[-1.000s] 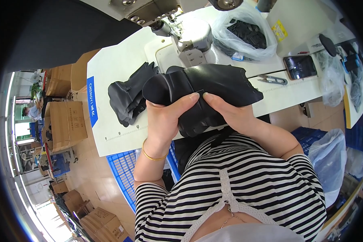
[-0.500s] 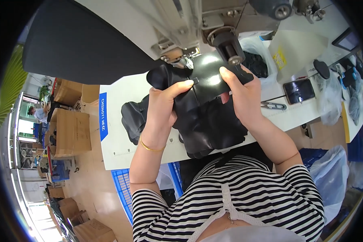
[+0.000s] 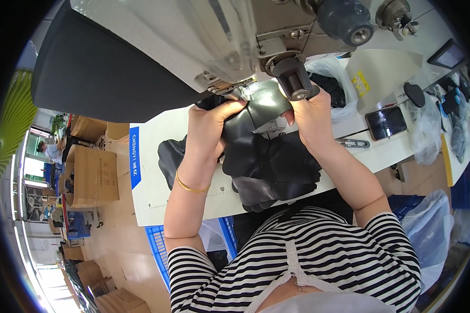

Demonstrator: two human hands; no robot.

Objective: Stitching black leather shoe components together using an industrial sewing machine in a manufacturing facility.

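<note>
Glossy black leather-like pieces (image 3: 263, 156) lie bunched on the white sewing table, with their upper part raised under the head of a sewing machine (image 3: 230, 88). My left hand (image 3: 206, 125) is closed on the left side of the black piece, thumb on top close to the lit needle area. My right hand (image 3: 313, 115) grips its right side beneath a dark cylindrical machine part (image 3: 293, 78), which hides some of the fingers. Between the hands the sheet is stretched, and its edge at the needle is partly covered by the machine.
A phone (image 3: 386, 123) and metal thread snips (image 3: 353, 143) lie to the right on the table (image 3: 193, 206). Behind them stands a clear plastic bag (image 3: 350, 88) with black pieces. A blue basket (image 3: 156, 250) is below the table, and cardboard boxes (image 3: 94, 177) stand at left.
Both hands have brought the black piece slightly farther in under the machine head. My right thumb has moved behind the cylindrical part, and the sheet between my hands has tilted.
</note>
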